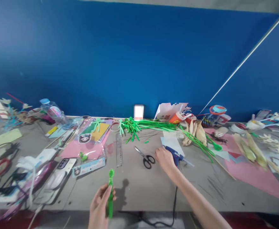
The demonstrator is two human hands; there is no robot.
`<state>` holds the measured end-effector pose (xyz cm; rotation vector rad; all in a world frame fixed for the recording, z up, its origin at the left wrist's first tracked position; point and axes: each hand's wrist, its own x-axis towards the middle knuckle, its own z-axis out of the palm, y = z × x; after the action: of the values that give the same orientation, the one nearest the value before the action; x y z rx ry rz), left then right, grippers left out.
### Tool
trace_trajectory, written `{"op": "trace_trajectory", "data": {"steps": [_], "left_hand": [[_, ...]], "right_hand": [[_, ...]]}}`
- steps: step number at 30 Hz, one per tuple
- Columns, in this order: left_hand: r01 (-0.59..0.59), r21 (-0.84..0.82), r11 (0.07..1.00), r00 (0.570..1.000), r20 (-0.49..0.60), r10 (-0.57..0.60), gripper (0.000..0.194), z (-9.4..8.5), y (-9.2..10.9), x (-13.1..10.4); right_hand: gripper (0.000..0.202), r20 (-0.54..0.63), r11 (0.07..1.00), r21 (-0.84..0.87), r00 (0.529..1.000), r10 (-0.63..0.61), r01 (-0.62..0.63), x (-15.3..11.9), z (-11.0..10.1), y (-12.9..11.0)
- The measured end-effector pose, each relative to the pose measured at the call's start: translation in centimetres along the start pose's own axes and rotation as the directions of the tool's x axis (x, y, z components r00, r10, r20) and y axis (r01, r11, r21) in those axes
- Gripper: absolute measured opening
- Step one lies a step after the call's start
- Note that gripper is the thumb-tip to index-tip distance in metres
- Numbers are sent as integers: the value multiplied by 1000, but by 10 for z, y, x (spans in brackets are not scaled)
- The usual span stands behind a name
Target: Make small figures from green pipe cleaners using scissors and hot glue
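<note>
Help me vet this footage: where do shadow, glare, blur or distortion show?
Head view: the green pipe-cleaner piece in the left hand casts a soft shadow on the gray table; head view: glare streaks the clear plastic packet; head view: the red-handled tool and white flowers look blurred and stretched near the edges.

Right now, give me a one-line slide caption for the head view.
Left hand holding a green stick, right hand at a blue glue gun.

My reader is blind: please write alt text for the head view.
A person's left hand holds a green craft piece at a cluttered gray table, while the right hand is at a blue glue gun near black-handled scissors.
</note>
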<state>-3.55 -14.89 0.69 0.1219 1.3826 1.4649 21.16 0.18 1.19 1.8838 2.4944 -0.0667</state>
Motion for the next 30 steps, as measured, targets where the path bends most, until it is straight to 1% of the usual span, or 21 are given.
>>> {"op": "trace_trajectory", "data": {"steps": [2, 4, 6, 8, 9, 11, 12, 13, 15, 17, 20, 23, 25, 27, 29, 30], "left_hand": [[33, -36, 999, 998, 53, -31, 39, 8, 1, 7], [80, -77, 994, 988, 136, -69, 37, 25, 2, 15], [106, -77, 991, 968, 234, -86, 34, 48, 3, 25], [107, -53, 993, 931, 355, -81, 30, 73, 4, 36], [103, -43, 994, 915, 397, -77, 29, 85, 5, 43], [94, -42, 995, 910, 408, -68, 25, 105, 6, 57], [85, -50, 995, 916, 397, -58, 23, 113, 7, 64], [83, -48, 995, 911, 408, -57, 21, 118, 6, 70], [72, -51, 996, 912, 407, -45, 17, 122, 3, 82], [89, -47, 995, 908, 414, -62, 16, 120, -2, 89], [103, -42, 994, 909, 410, -77, 22, 113, -8, 94], [89, -43, 995, 906, 420, -62, 29, 109, -9, 92], [91, -20, 996, 900, 430, -74, 31, 109, -8, 91], [98, 13, 995, 894, 438, -94, 32, 110, -7, 92], [103, 33, 994, 891, 442, -107, 33, 110, -8, 93], [102, 35, 994, 887, 449, -107, 34, 110, -9, 95]], "right_hand": [[15, -40, 995, 96, 998, 44, -40, -8, 0, 5], [13, -75, 975, 211, 993, 87, -70, -13, 2, 9], [12, -86, 954, 289, 990, 113, -84, -16, 3, 11], [12, -76, 942, 323, 990, 119, -88, -16, 4, 11], [13, -68, 939, 334, 991, 114, -85, -16, 3, 11], [15, -65, 932, 359, 995, 82, -53, -17, 2, 11], [17, -72, 928, 373, 996, 50, -19, -18, 1, 12], [19, -82, 922, 387, 997, 7, 26, -20, 1, 12], [26, -99, 907, 403, 991, -91, 123, -27, 3, 15], [32, -95, 892, 412, 983, -158, 183, -35, 7, 18], [34, -102, 884, 420, 978, -181, 207, -45, 15, 24], [23, -141, 901, 376, 974, -177, 218, -53, 21, 27], [21, -165, 925, 302, 968, -188, 231, -60, 24, 23], [22, -209, 941, 217, 954, -215, 260, -70, 28, 15], [30, -263, 943, 150, 932, -251, 296, -85, 34, 2], [34, -278, 949, 131, 930, -241, 285, -93, 37, -5]]}}
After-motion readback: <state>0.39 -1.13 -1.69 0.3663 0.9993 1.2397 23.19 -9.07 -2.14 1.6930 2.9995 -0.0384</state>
